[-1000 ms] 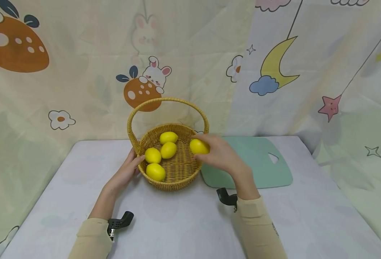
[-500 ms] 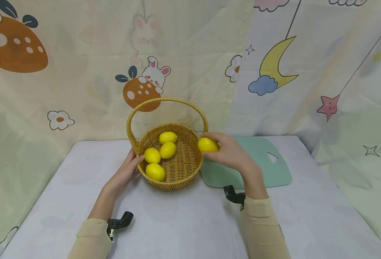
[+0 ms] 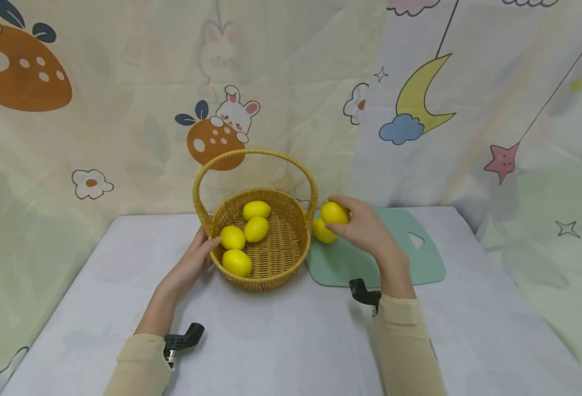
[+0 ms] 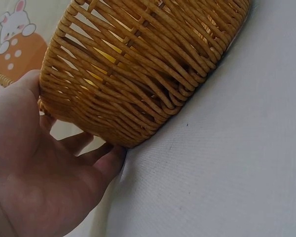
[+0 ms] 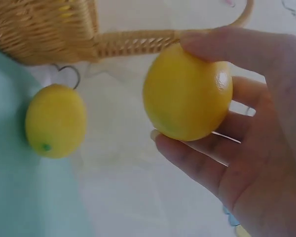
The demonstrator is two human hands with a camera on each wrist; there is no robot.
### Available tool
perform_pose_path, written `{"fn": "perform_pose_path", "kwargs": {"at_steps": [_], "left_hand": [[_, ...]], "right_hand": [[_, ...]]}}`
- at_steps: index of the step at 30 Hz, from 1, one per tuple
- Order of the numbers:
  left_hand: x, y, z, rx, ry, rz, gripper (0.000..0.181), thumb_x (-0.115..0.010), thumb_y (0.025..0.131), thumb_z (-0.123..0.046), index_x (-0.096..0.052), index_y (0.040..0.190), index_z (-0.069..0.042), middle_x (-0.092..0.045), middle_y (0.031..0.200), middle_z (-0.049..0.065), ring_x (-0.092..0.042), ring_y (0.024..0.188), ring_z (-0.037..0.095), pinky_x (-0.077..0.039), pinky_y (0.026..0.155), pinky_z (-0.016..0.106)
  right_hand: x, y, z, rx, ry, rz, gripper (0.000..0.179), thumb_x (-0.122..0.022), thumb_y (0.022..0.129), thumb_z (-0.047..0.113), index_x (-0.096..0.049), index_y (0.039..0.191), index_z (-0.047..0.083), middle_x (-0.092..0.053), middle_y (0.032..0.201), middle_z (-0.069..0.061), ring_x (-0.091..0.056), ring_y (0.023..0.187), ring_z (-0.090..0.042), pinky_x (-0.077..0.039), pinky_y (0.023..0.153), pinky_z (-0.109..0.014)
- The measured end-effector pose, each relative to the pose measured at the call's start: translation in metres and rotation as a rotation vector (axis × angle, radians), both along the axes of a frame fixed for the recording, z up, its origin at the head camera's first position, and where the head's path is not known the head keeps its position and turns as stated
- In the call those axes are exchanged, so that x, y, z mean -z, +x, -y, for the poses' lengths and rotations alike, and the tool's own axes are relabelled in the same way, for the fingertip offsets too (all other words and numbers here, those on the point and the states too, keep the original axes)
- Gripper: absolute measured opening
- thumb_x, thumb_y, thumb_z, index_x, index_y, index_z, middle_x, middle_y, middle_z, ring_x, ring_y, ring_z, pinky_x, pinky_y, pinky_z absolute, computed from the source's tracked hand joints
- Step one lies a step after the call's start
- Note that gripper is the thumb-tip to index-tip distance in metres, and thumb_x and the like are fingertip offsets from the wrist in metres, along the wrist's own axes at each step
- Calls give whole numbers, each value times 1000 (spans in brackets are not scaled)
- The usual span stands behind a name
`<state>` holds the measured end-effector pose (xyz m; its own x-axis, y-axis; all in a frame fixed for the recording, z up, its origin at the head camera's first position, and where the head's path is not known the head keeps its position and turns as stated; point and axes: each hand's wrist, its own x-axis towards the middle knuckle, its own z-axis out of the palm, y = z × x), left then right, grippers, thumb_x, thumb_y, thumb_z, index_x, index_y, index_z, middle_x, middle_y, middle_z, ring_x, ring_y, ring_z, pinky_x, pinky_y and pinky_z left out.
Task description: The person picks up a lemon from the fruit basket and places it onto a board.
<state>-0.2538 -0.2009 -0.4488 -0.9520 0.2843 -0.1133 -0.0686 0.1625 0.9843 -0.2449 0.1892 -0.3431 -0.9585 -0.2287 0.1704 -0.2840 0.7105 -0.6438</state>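
A wicker basket (image 3: 276,256) with a tall arched handle stands on the table, and several yellow lemons (image 3: 256,229) lie in its left half. At the basket's left side, my left hand (image 3: 192,261) grips it, thumb at the rim and fingers along the outer wall. In the left wrist view, the fingertips of this hand (image 4: 49,168) reach down near the basket's base. My right hand (image 3: 365,225) pinches a lemon (image 5: 187,94) between thumb and fingers, raised over the cutting board. Another lemon (image 5: 56,121) rests on the board's left part, close beside the basket.
The pale green cutting board (image 3: 394,258), with a triangular hole at its right, lies right of the basket. A white cloth covers the table (image 3: 271,341). Behind it hangs a printed curtain (image 3: 291,82).
My right hand has moved right and slightly up with its lemon, from the basket's right rim to above the board. The lemon on the board has come into view. My left hand stays put.
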Motion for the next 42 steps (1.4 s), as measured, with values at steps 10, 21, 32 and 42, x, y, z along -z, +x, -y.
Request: {"fn": "perform_pose_path", "kwargs": {"at_steps": [10,21,32,42], "left_hand": [[1,-1,0,-6,11,-5,75,-43,105,-46,9,158,-41,0,169,-3,-12,155,26,-13,124,56],[2,-1,0,-14,4,1,74,-43,105,-47,9,157,-43,0,169,-2,-11,155,26,-12,124,57],[1,-2,-1,-19,-3,14,73,-42,105,-47,9,156,-46,-2,169,-2,-14,155,27,-14,124,57],[2,-2,-1,-12,8,8,73,-42,105,-47,9,157,-44,-1,169,-3,-13,155,26,-13,124,56]], "right_hand": [[19,-16,-13,116,33,-11,61,-68,90,29,-49,145,10,-56,140,-13,-56,111,-31,-51,92,-48],[49,-30,-23,199,63,48,62,-64,91,33,-48,144,6,-58,136,-16,-55,111,-33,-48,97,-50],[71,-39,-26,270,88,136,63,-60,91,35,-46,145,5,-58,134,-18,-53,110,-34,-46,97,-50],[77,-37,-27,308,77,158,59,-59,93,37,-50,140,3,-60,129,-19,-54,104,-33,-47,91,-46]]}}
